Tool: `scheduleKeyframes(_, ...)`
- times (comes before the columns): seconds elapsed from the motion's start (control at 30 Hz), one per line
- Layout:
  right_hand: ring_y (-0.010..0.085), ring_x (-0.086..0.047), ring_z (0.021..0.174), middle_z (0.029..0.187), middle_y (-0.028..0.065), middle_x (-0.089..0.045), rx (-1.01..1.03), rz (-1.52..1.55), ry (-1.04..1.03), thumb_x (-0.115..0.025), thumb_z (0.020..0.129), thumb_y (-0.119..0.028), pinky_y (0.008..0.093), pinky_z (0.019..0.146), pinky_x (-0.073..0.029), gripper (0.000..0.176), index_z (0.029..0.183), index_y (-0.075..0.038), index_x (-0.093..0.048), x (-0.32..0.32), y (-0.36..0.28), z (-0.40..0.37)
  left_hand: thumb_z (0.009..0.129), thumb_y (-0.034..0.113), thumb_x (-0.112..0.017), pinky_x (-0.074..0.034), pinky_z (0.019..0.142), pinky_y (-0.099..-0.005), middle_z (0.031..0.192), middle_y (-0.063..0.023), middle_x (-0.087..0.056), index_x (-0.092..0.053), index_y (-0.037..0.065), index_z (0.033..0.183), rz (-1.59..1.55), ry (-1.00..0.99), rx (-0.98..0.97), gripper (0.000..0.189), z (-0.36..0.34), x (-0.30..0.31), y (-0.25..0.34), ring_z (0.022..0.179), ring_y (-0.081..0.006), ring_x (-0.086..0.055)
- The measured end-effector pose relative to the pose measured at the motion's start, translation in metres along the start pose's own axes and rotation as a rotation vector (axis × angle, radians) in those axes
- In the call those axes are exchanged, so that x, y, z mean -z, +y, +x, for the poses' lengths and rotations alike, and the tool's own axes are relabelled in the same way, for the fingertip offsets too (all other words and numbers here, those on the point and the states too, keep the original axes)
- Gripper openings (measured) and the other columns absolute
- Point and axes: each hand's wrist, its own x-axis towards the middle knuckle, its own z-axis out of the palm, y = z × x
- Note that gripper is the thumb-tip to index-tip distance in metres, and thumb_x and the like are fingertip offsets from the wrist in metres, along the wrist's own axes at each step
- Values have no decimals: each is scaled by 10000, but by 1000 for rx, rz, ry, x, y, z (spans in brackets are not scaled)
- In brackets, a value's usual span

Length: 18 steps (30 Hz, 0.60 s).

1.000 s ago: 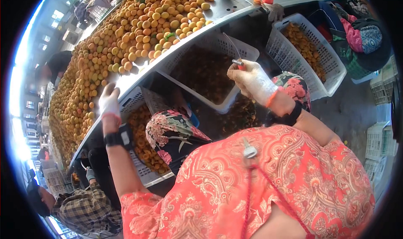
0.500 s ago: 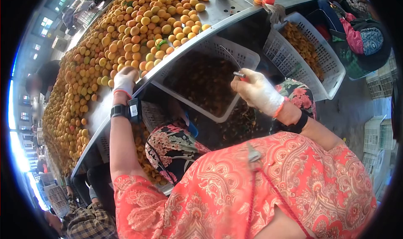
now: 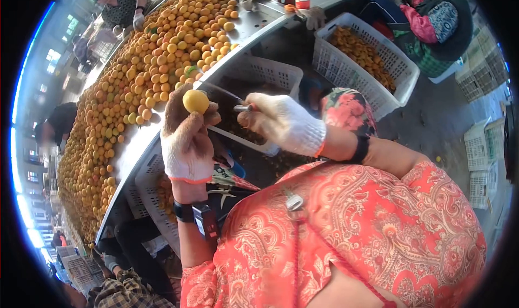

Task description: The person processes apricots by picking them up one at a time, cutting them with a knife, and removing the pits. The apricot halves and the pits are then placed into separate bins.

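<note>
My left hand [image 3: 190, 140], in a white knit glove stained brown at the fingers, is closed around a yellow-orange apricot [image 3: 195, 101] and holds it up in front of the table edge. To its right, my right hand [image 3: 284, 119] wears a similar glove and grips a small knife [image 3: 243, 108] by its metal handle. The knife's thin, slightly curved blade reaches left toward the apricot. Most of the handle is hidden in the fingers. Behind the left hand, a large heap of apricots [image 3: 162, 65] covers the metal table [image 3: 273, 13].
Below my hands stands a white crate [image 3: 289, 73] with dark contents. Another crate [image 3: 403, 94] at the right holds orange apricot pieces. A red-and-white jar [image 3: 303, 0] sits at the table's far edge. Co-workers sit at the right [image 3: 440, 27] and across the heap [image 3: 121, 5].
My left hand has come back from the heap with an apricot in it, lifted toward me. My right hand has moved left with the knife, close to the apricot. The view has shifted slightly.
</note>
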Motion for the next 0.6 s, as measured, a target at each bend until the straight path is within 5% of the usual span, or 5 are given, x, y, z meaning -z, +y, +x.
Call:
scheduleKeyframes(0.13, 442, -604, 750, 756, 261, -586, -44, -160, -85, -645, 942, -290, 437, 606, -450, 312, 898, 8, -567, 2, -24, -9, 758, 34, -667, -524, 729, -298, 1077, -138, -608, -477, -61, 1336, 32, -14, -22, 615, -13, -15, -5, 866, -217, -629)
scheduleKeyframes(0.5, 433, -631, 775, 761, 238, -621, 22, -248, -52, -617, 944, -340, 465, 621, -478, 338, 895, -7, -590, 10, -28, -16, 769, -20, -580, -497, 825, -300, 1108, -158, -600, -480, -34, 1324, 156, 31, -66, 564, -24, -52, 8, 856, -197, -593)
scheduleKeyframes(0.6, 436, -632, 767, 762, 239, -623, 38, -281, -52, -615, 932, -292, 474, 615, -478, 289, 893, -8, -585, 11, -28, -17, 768, -42, -619, -516, 704, -281, 1084, -159, -624, -512, -45, 1294, 82, 20, -48, 537, -26, -50, 8, 812, -191, -620)
